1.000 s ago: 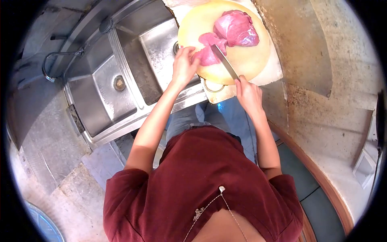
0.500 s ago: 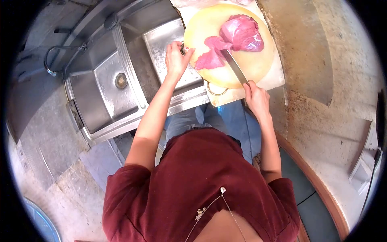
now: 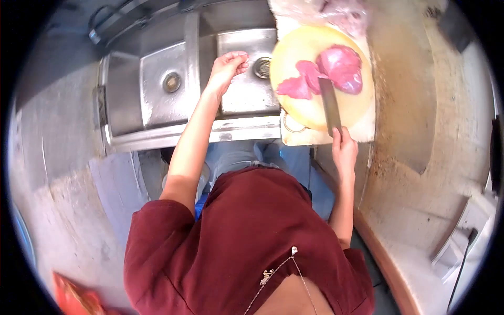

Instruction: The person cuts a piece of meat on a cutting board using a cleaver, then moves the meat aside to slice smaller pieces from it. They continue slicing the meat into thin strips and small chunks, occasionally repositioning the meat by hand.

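Observation:
My right hand (image 3: 345,152) is wrapped around the handle of a knife (image 3: 329,107). The blade lies over the round yellow cutting board (image 3: 336,116), its tip at the meat. A thick lump of pink raw meat (image 3: 342,69) rests on the board's right side. From it a thin flap of meat (image 3: 296,86) spreads to the left, and the tip is near where the two meet. Over the right sink basin, my left hand (image 3: 230,68) has its fingers curled together in a pinch; whatever is between them is too small to make out.
A steel double sink (image 3: 231,126) stands left of the board, with a drain (image 3: 262,67) beside the board's edge. Behind the board lies a clear plastic bag (image 3: 344,16). A faucet (image 3: 94,34) is at the far left, and a stained wall (image 3: 401,105) rises on the right.
My left hand has moved left, away from the board and meat, and its fingers have curled in. The knife stays at the meat, its blade now more upright in view. The camera has turned.

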A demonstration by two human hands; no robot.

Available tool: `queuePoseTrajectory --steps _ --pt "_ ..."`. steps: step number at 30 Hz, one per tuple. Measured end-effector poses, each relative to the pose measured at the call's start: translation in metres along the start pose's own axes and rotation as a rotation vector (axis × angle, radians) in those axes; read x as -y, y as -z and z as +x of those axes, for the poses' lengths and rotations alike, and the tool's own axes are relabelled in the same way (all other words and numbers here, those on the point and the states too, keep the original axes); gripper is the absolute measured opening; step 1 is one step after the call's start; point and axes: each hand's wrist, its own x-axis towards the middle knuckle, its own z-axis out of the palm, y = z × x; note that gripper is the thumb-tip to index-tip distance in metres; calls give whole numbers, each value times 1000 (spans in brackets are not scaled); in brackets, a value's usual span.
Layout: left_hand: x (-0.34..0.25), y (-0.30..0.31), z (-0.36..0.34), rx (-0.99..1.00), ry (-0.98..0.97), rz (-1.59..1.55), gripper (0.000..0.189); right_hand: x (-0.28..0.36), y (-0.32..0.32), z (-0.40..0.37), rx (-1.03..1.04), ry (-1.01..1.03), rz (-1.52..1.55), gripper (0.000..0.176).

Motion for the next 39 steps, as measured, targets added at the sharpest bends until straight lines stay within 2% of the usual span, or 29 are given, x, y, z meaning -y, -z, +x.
queuePoseTrajectory --steps 4,5,11,13,16,18,19,20,22,24,27,29,30,33,36,37,39 --pt "-40 67 -73 -100 -142 141 25 -7 6 3 -1 91 -67 22" --pt "-47 83 -99 -186 -190 174 24 -8 8 4 14 109 -64 23" --pt "-32 200 -272 -538 -133 366 19 -26 7 18 55 297 -29 24" --pt "-15 224 -327 -687 -115 359 18 -22 11 17 90 296 -44 25" --pt "28 264 -392 -870 -43 399 16 -15 13 9 10 376 -28 25" --pt "84 315 -427 -943 -35 410 13 -4 19 1 -8 371 -49 28" --pt "113 343 -438 -963 -55 414 12 -3 19 -2 -51 381 -75 29" --pt "118 341 -446 -1085 117 560 11 -1 18 -3 -94 390 -100 29" --pt "151 370 -463 -1149 280 692 13 2 15 -7 -71 372 -40 31" --pt "170 385 -478 -1220 419 817 17 11 11 -15 -37 286 -110 30" --pt "192 407 -495 -1293 409 818 21 34 2 -38 -40 283 -150 30" --pt "225 435 -503 -1341 373 779 23 41 -3 -48 28 178 -197 30" --pt "231 440 -508 -1355 423 783 23 42 -4 -51 54 119 -215 31" --pt "233 452 -507 -1360 504 764 21 17 -11 -55 28 152 -309 32" --pt "233 460 -503 -1426 660 751 20 12 -12 -66 18 63 -298 32" --pt "227 457 -501 -1433 702 710 19 15 -12 -72 -6 61 -289 32" --pt "245 475 -502 -1452 739 698 23 -4 -17 -72 -108 215 -246 34"
